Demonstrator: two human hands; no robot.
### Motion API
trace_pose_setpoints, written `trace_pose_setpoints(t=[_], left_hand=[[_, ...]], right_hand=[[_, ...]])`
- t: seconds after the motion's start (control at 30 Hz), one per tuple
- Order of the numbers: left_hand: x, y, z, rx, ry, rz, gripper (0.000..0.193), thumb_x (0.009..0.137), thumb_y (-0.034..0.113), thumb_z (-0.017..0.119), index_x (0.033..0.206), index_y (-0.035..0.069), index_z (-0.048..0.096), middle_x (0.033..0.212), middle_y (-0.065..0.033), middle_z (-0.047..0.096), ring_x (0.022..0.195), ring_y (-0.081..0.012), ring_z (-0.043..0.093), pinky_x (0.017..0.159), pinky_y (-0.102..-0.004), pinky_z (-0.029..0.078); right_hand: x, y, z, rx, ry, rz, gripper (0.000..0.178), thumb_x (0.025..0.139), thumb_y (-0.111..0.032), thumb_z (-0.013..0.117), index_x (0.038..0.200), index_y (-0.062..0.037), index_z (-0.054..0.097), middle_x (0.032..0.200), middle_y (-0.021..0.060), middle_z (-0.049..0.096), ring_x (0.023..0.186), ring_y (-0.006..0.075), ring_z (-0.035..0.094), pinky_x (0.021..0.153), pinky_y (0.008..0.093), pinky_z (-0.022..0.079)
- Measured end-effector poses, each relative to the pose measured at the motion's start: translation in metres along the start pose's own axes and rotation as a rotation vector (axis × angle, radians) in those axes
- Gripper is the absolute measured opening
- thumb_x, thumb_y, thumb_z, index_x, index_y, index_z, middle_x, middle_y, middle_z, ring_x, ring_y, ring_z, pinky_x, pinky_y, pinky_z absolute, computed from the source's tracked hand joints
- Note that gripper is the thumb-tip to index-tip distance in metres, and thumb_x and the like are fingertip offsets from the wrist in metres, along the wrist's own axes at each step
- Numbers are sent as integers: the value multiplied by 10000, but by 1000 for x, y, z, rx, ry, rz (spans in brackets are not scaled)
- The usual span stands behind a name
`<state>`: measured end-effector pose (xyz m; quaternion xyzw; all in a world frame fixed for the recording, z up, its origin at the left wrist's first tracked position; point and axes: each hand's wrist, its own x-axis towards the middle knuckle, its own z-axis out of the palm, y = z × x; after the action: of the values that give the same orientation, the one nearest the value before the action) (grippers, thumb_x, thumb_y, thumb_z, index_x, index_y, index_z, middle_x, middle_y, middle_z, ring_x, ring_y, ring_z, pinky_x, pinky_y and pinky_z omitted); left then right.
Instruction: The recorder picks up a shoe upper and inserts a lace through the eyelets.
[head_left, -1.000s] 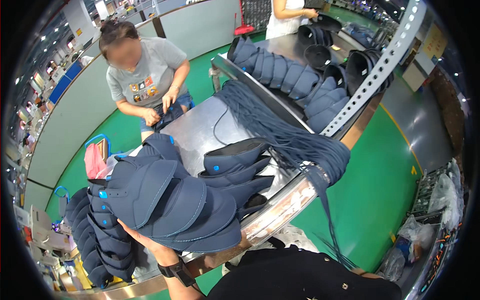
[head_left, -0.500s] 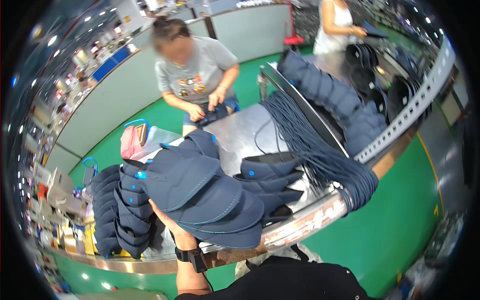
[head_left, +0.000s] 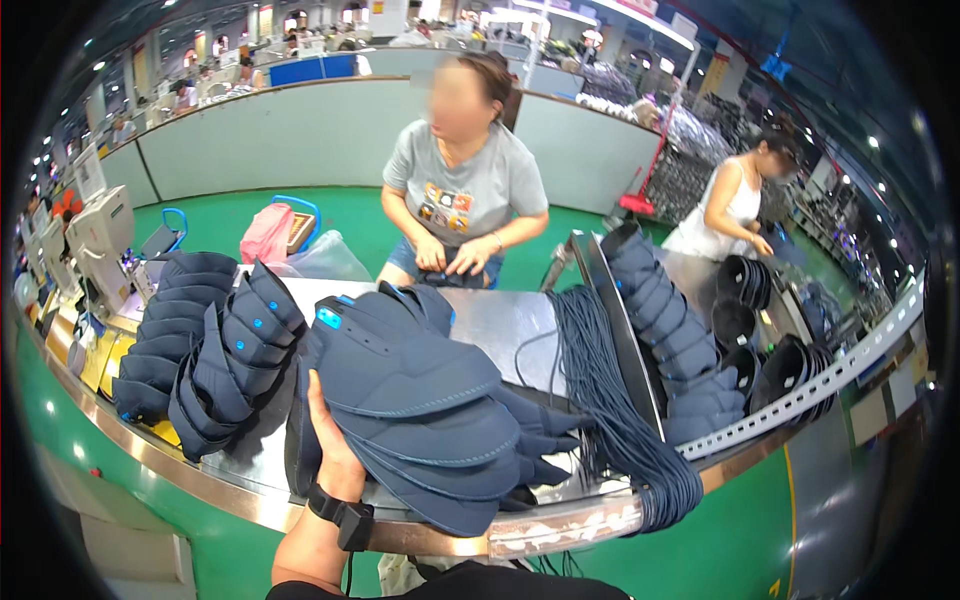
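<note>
My left hand (head_left: 330, 445), with a black watch at the wrist, is pressed against the side of a fanned stack of navy caps (head_left: 420, 410) and holds it over the near edge of the metal table (head_left: 500, 325). The brims point right and down. Blue stickers show on the top cap. My right hand is out of sight, perhaps hidden under the stack. Two more piles of navy caps (head_left: 225, 355) lie just left of my hand.
A thick bundle of dark cords (head_left: 600, 400) hangs over the table's right edge beside a row of caps (head_left: 660, 320). Across the table a person in a grey shirt (head_left: 465, 190) handles a dark cap. Another person (head_left: 730, 210) works at the right. A pink bag (head_left: 268, 232) sits at the back left.
The view has swung up and to the left, so the cap stack now sits in mid-frame. My left hand keeps its hold on the stack. The person opposite still handles a cap.
</note>
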<state>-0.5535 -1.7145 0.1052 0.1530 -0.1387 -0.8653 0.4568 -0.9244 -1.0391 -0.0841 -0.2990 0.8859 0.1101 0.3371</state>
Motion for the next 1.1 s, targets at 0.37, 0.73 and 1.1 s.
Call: trace_pose_setpoints(t=[0.37,0.73,1.1], left_hand=[[-9,7,-8,-50,-18,-72,723,860,572,542,1375,80,420,1364,-112,475,1225,-313,464,1045,-448,373],[-16,8,4,-3,-50,-32,673,899,544,505,1385,88,410,1407,-63,433,1236,-280,434,1054,-422,340],[-18,10,4,-45,-60,-25,703,893,564,494,1403,94,375,1399,-107,422,1239,-296,439,1034,-454,371]], right_hand=[[43,-36,-17,121,24,45,483,840,-371,582,1172,-22,617,1083,222,651,1014,324,627,886,372,474],[-12,-145,112,437,-101,205,497,827,-375,600,1164,-10,618,1080,221,652,1003,329,628,886,368,471],[-67,-225,169,615,-152,398,512,814,-379,619,1155,2,620,1078,220,652,991,335,629,886,365,468]])
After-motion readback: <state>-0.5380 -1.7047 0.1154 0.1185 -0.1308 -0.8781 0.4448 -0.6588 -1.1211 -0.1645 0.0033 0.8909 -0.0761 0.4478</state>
